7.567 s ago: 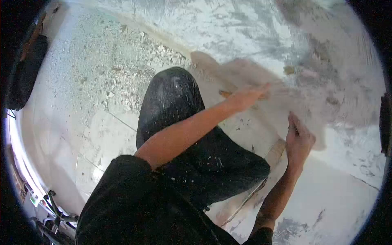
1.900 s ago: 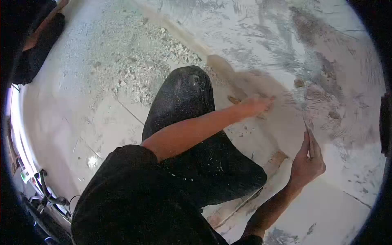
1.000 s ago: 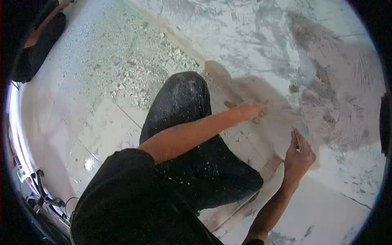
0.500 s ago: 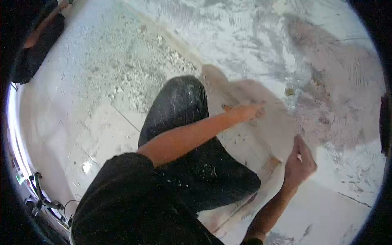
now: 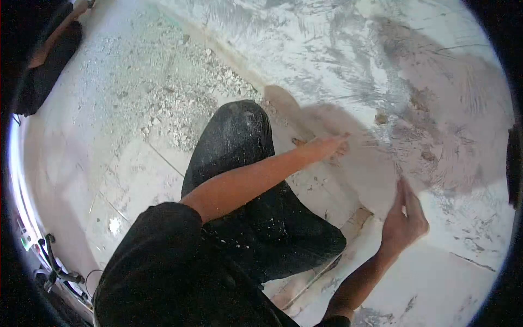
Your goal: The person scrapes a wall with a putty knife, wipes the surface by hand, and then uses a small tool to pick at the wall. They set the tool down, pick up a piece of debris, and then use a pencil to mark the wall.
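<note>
My left hand [image 5: 329, 147] reaches across my bent knee, its fingers wrapped round a tool close to the pale wall. The tool's brown handle end [image 5: 298, 141] sticks out behind the hand; the rest is hidden or blends into the shadow. Lower to the right, my right hand [image 5: 404, 220] is closed in a pinch, with a small gap between thumb and fingers. Its fingertips point at the wall surface [image 5: 447, 163], which is white with grey and brown patches and scrape marks. I cannot tell what the right fingers hold.
Broken flakes [image 5: 174, 103] cover the tiled floor [image 5: 60, 174] left of my dusty dark trousers [image 5: 234, 131]. Another person's bent leg and arm [image 5: 54, 60] show at the upper left. A black wheeled base [image 5: 57, 267] with a cable stands at the lower left.
My right hand has shifted slightly right and down in the view. My left hand appears a little further left, its grip unchanged. The whole view has moved slightly.
</note>
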Tool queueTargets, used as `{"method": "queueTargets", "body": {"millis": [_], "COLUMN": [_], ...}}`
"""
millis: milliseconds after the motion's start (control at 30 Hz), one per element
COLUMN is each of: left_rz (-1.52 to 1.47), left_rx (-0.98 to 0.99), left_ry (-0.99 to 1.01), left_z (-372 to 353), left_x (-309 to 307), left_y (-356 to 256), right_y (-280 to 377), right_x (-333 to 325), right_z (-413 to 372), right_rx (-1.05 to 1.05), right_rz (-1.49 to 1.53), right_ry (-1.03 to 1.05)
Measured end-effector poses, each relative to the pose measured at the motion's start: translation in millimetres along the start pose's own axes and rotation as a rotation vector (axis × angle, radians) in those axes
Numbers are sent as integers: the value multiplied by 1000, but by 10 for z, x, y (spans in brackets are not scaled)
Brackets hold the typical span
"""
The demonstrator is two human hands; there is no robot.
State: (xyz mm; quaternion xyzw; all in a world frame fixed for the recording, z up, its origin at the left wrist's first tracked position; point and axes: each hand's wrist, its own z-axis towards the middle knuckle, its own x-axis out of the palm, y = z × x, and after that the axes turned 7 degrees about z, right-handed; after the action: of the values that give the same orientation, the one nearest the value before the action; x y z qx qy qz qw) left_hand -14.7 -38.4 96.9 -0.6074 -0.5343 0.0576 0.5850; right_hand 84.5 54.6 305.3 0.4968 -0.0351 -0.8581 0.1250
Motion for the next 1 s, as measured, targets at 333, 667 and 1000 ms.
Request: {"method": "queueTargets", "body": {"millis": [333, 667, 1000], "left_rz": [56, 479, -217], "left_rx": [4, 304, -46], "left_ry": [64, -86, -47], "left_z": [-113, 538, 135], "left_x": [36, -127, -13], "left_y": [29, 425, 130], "right_y": [-263, -163, -103], "right_x": [240, 461, 189], "right_z": [-69, -259, -140], "right_rx": [102, 120, -16], "right_rz": [-15, -252, 6], "right_ry": [133, 449, -27]}}
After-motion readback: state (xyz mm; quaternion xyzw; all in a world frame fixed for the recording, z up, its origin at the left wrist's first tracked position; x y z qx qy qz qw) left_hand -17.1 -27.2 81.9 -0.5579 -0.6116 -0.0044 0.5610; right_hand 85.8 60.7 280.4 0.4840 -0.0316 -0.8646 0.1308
